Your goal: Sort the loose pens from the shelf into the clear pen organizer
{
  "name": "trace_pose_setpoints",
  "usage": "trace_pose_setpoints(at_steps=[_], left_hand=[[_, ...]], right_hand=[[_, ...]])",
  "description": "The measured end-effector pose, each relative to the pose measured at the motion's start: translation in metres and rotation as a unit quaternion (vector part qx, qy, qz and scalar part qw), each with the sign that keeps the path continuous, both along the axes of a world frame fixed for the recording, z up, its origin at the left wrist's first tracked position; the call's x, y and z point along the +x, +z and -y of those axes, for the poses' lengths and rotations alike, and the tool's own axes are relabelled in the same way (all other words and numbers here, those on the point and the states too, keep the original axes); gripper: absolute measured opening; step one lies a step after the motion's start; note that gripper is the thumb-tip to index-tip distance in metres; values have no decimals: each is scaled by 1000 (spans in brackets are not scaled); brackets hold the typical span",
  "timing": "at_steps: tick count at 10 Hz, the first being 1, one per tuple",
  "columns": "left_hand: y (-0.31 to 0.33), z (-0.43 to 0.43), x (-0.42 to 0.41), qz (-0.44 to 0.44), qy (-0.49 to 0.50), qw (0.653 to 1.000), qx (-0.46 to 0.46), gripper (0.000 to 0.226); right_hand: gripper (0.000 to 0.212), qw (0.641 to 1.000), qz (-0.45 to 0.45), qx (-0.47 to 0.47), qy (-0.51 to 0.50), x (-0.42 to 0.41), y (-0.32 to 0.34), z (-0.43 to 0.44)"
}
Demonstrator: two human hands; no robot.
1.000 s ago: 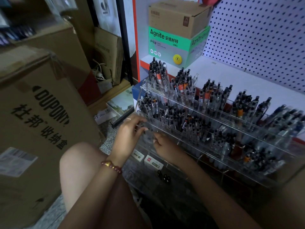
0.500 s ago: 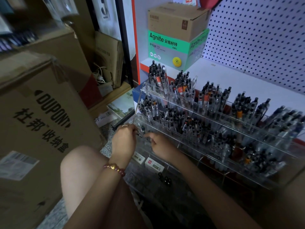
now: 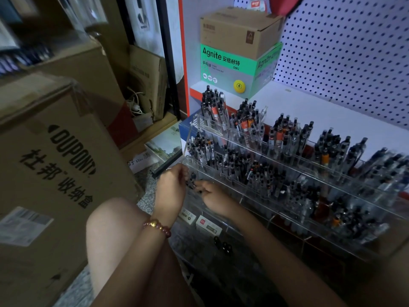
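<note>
White pegboard [image 3: 345, 63] backs a white shelf [image 3: 314, 111] in a dim, crowded shop corner. On the shelf's near edge stands the clear pen organizer [image 3: 250, 138], a stepped acrylic rack with three tiers of compartments. The tiers are packed with upright pens [image 3: 243, 165], mostly clear barrels with black tops and a few with orange bands.

Both hands meet at the left end of the lowest tier. The left hand [image 3: 171, 191] has its fingers curled around a small cluster of dark pens [image 3: 192, 181], held just at the compartment's front edge. The right hand [image 3: 213, 194] comes in from the other side, its fingertips pinching the same cluster, so the two hands almost touch. Blur hides how many pens are in the cluster. A bracelet [image 3: 157, 227] of reddish beads with one gold bead circles the left wrist.

Below the hands, two white price labels [image 3: 187, 216] sit side by side on the organizer's front face. Beneath them a few small dark things [image 3: 222, 244] show, too unclear to name. A bare knee [image 3: 110, 224] rises to the left of the forearms.

At the back left of the shelf a green Agnite box [image 3: 232, 69] carries a brown carton [image 3: 239, 32]. A large DUPONT cardboard box [image 3: 55, 173] fills the left side, with more cartons stacked behind it.
</note>
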State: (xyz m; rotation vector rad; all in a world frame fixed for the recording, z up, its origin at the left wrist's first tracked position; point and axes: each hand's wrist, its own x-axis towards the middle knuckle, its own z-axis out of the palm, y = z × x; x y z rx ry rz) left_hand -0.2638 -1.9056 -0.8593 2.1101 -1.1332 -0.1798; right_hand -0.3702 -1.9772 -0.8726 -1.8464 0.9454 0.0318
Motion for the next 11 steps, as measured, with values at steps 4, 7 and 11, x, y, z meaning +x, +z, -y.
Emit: trace_pose_setpoints(at_steps=[4, 7, 11], left_hand=[[2, -6, 5, 38, 44, 994, 94, 12], [-1, -6, 5, 67, 1, 996, 58, 4], [-1, -11, 8, 3, -6, 997, 75, 4]], right_hand=[[34, 998, -44, -45, 1, 2, 4, -3], [36, 996, -58, -61, 8, -1, 3, -5], [38, 994, -12, -98, 43, -25, 16, -13]])
